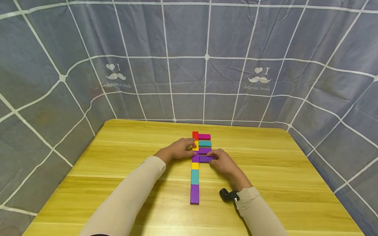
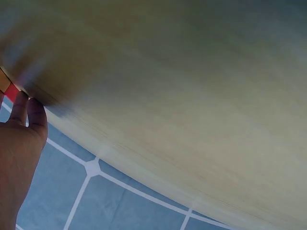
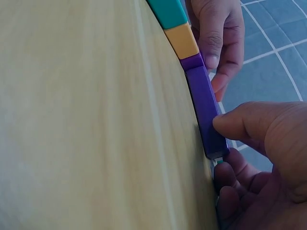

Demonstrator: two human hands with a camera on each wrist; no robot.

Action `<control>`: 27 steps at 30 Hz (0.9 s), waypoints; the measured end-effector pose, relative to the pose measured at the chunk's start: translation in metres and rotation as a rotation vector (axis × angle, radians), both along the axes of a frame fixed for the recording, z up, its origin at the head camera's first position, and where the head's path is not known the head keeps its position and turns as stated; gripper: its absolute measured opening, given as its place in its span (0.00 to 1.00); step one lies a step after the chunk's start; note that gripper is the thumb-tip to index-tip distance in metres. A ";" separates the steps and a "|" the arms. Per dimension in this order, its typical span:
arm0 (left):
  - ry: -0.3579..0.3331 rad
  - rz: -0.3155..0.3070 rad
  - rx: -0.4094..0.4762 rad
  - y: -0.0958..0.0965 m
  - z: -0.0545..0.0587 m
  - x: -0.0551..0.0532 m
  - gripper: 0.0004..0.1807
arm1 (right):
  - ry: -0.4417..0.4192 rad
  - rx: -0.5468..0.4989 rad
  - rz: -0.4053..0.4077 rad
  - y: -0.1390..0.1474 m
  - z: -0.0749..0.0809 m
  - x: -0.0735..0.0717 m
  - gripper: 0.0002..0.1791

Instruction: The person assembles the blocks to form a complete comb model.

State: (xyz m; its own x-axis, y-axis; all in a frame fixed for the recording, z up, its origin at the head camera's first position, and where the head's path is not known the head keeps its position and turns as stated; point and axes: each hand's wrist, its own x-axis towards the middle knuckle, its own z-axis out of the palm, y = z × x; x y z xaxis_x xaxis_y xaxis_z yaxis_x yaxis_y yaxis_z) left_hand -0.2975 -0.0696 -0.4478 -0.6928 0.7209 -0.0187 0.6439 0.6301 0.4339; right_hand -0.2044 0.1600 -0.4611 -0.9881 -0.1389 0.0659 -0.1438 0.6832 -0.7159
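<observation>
A column of coloured blocks runs up the table: a red block [image 1: 195, 135] at the far end, then yellow, purple, yellow, teal [image 1: 195, 177] and a near purple block [image 1: 194, 194]. Short rows branch off to its right: a magenta block [image 1: 204, 137], a teal block [image 1: 205, 144], a purple block [image 1: 204, 151] and a nearest purple block [image 1: 205, 159]. My right hand [image 1: 223, 162] pinches this last block near its outer end, thumb on its side [image 3: 206, 112]. From the left, my left hand [image 1: 179, 149] touches the column around its yellow and purple blocks with loosely bent fingers.
The blocks lie on a wooden table [image 1: 103, 164]. A grey curtain with white grid lines [image 1: 186, 75] surrounds its back and sides. A black wrist mount [image 1: 227, 195] sticks out beside my right sleeve, just above the tabletop.
</observation>
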 end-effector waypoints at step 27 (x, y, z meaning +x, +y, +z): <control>0.030 0.015 -0.022 0.006 0.006 0.002 0.22 | -0.021 -0.040 0.012 0.005 0.000 -0.007 0.12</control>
State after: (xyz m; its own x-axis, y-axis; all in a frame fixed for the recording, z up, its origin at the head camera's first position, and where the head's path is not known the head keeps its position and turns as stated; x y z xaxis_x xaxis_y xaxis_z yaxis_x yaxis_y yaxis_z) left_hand -0.2951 -0.0638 -0.4422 -0.7041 0.7100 -0.0137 0.6467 0.6490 0.4008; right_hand -0.2118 0.1648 -0.4615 -0.9877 -0.1483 0.0503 -0.1360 0.6526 -0.7454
